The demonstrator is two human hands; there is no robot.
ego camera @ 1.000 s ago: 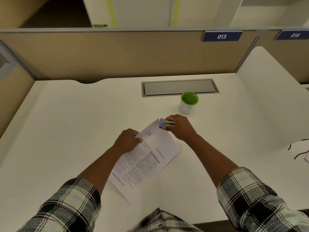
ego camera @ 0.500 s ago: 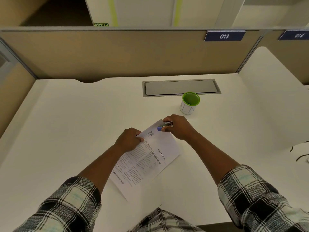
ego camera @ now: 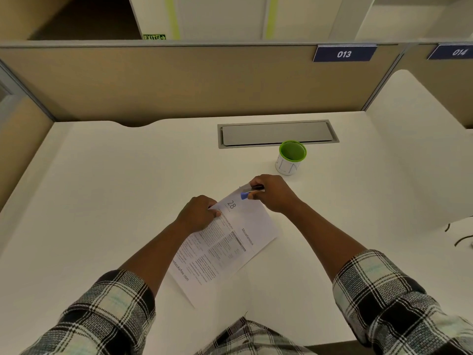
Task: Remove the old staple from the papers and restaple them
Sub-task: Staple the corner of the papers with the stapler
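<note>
The printed papers [ego camera: 230, 242] lie slanted on the white desk [ego camera: 115, 201] in front of me. My left hand [ego camera: 198, 213] holds their left edge near the top, fingers curled over the sheet. My right hand [ego camera: 272, 194] grips a small blue and silver stapler [ego camera: 249, 193], whose jaws sit over the papers' top corner. That corner is mostly hidden by the stapler and my fingers. No staple is visible.
A white cup with a green rim [ego camera: 291, 158] stands just behind my right hand. A grey cable hatch [ego camera: 277, 134] is set into the desk beyond it. Beige partitions [ego camera: 179, 83] close the back and left; dark cables [ego camera: 460, 237] lie at the right edge.
The stapler has slid further onto the top corner of the papers and closed down over it. My left hand has stayed on the left edge.
</note>
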